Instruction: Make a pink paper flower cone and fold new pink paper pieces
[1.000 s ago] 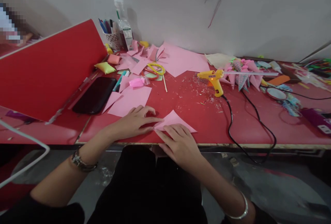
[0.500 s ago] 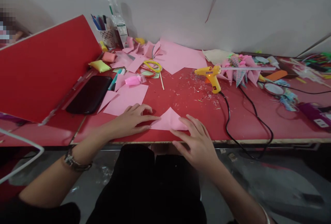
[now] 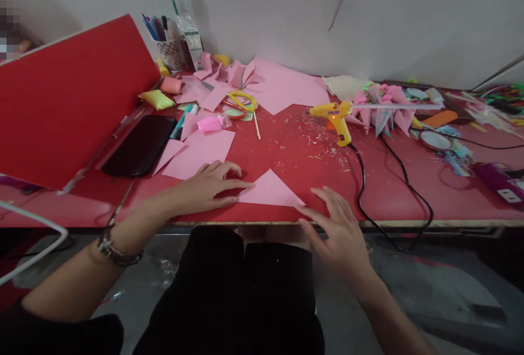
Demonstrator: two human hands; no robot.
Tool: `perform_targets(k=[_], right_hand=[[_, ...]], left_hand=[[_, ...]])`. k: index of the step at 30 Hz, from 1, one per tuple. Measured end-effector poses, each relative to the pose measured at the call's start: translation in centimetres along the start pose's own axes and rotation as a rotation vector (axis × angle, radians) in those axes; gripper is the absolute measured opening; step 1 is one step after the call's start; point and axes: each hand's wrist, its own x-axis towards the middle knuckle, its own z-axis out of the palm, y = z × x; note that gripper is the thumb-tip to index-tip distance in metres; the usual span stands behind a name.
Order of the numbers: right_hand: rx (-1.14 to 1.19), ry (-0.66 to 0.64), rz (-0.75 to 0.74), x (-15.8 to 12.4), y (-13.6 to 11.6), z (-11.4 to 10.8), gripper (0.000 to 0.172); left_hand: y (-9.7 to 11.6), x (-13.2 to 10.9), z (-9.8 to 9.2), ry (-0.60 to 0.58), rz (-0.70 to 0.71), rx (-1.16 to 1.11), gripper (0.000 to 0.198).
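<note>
A pink sheet of paper folded into a triangle (image 3: pixel 270 190) lies flat near the front edge of the red table (image 3: pixel 270 153), its point facing away from me. Fingertips of my left hand (image 3: pixel 210 187) rest at the triangle's left corner, the fingers apart. At the right corner, the index fingertip of my right hand (image 3: pixel 335 229) touches the paper, with its fingers spread. Neither hand grips anything. Left of the triangle, partly behind my left hand, lie larger pink paper pieces (image 3: pixel 200 153).
A yellow glue gun (image 3: pixel 338 123) with its light on stands right of centre, its black cord (image 3: pixel 362 180) hanging over the edge. A phone (image 3: pixel 139 145) and red board (image 3: pixel 73 104) are at left. Pink paper flowers (image 3: pixel 385 109), scissors (image 3: pixel 241 101) and scraps lie further back.
My right hand has slid right along the fold to the triangle's right corner. The paper's right side, slightly raised before, now lies flat. My left hand has stayed in place.
</note>
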Motion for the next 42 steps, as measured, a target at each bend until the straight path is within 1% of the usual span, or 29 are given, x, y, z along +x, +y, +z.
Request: perform_targets(k=[9,12,15,17,18,20,21,22,23,25,29,31,33,34,38,42], right_hand=[[-0.01,0.001,0.019,-0.7,1.0,-0.5,0.029],[-0.011,0.003,0.011,-0.6,1.1,-0.4,0.027],[0.027,0.01,-0.024,-0.1,1.1,-0.2,0.025],[0.068,0.019,-0.082,0.5,0.9,0.1,0.029],[0.081,0.012,-0.129,0.8,0.7,0.3,0.034],[0.085,-0.035,-0.248,1.3,0.3,0.6,0.048],[0.074,-0.065,-0.311,1.4,0.1,0.8,0.05],[0.056,-0.089,-0.362,1.5,-0.1,0.9,0.047],[0.039,-0.092,-0.397,1.5,-0.3,1.1,0.04],[0.027,-0.061,-0.429,1.3,-0.3,1.2,0.028],[0.124,-0.001,-0.473,1.3,0.2,0.5,0.032],[0.174,0.017,-0.47,1.8,0.3,-0.2,0.03],[0.213,0.035,-0.445,2.6,0.2,-1.0,0.027],[0.233,0.042,-0.437,3.1,0.0,-1.3,0.027],[0.3,0.069,-0.415,5.3,-1.3,-2.3,0.029],[0.426,0.08,-0.325,7.1,-2.6,-2.7,0.027]], left_hand=[[0.1,0.1,-0.2,-0.026,-0.009,-0.017,0.034],[0.2,0.1,-0.3,-0.02,0.014,0.002,0.034],[0.5,0.1,-0.2,0.011,0.054,0.029,0.034],[1.0,0.0,-0.2,0.035,0.08,0.044,0.033],[1.2,0.0,-0.2,0.044,0.094,0.048,0.032],[1.8,-0.1,-0.2,0.057,0.115,0.047,0.031],[2.1,-0.2,-0.2,0.062,0.122,0.043,0.031],[2.4,-0.3,-0.2,0.066,0.128,0.039,0.031],[2.6,-0.4,-0.2,0.071,0.133,0.036,0.031],[3.1,-0.5,-0.2,0.077,0.146,0.035,0.034],[4.3,-0.2,-0.2,0.114,0.159,0.074,0.039],[5.1,0.2,-0.3,0.169,0.194,0.102,0.032],[6.0,0.8,-0.7,0.253,0.258,0.143,0.019],[6.4,1.1,-0.9,0.3,0.293,0.18,0.017],[7.6,2.0,-2.1,0.533,0.352,0.409,0.022],[7.4,2.2,-2.7,0.75,0.319,0.575,0.021]])
